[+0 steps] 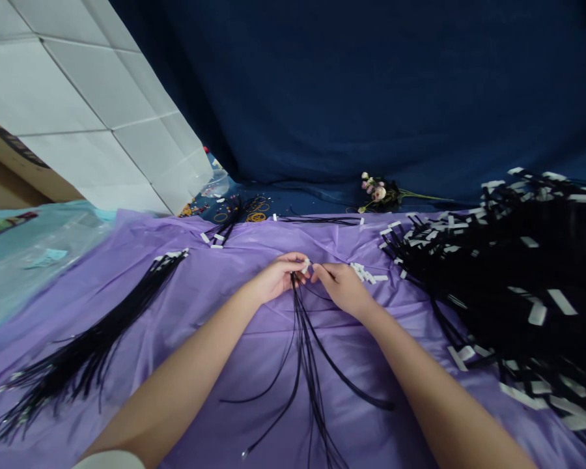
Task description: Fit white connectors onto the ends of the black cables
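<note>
Over the middle of the purple cloth, my left hand is closed on a bunch of thin black cords, which hang down toward me with their ends spread. A small white tag shows at its thumb and fingertips. Close to the right of it, my right hand pinches a thin dark strand by the white tag; its fingertips almost meet those of the left. Just beyond my right hand lies a little pile of white tags. What the curled fingers cover is hidden.
A large heap of black cords with white tags fills the right side. A long bundle of black cords lies at left, smaller ones at the back. Beyond are artificial flowers, yellow rubber bands and a dark blue curtain.
</note>
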Tool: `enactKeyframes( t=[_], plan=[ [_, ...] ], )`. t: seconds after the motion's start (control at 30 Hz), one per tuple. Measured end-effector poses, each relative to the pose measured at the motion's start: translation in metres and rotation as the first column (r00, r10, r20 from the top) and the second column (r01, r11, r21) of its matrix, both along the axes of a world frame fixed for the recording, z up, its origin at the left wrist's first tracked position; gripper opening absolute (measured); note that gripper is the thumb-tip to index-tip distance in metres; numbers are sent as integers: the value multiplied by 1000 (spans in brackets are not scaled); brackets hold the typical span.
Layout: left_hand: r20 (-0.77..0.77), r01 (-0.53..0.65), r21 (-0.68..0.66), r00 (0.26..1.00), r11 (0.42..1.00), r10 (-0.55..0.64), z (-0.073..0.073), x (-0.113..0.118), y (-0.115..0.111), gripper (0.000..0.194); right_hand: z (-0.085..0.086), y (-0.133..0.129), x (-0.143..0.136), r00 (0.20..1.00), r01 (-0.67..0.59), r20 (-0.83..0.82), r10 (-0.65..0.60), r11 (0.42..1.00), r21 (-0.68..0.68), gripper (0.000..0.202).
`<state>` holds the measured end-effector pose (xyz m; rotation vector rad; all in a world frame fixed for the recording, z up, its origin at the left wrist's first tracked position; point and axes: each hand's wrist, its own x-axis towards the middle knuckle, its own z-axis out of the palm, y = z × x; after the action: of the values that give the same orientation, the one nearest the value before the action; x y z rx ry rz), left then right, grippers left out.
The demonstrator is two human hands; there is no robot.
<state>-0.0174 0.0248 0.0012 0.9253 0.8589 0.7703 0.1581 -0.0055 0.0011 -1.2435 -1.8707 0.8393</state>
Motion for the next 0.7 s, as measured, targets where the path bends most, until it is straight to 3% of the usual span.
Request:
enactKeyframes(
  t=[0.3,0.7],
  plan=[
    [-77,-19,0,997,1000,19,5,2,-2,20,2,1,2,996,87,21,-87,996,7,40],
    [-78,-18,-7,997,1000,17,7,3,-3,21,0,1,2,995,84,52,-85,996,18,40]
  ],
)
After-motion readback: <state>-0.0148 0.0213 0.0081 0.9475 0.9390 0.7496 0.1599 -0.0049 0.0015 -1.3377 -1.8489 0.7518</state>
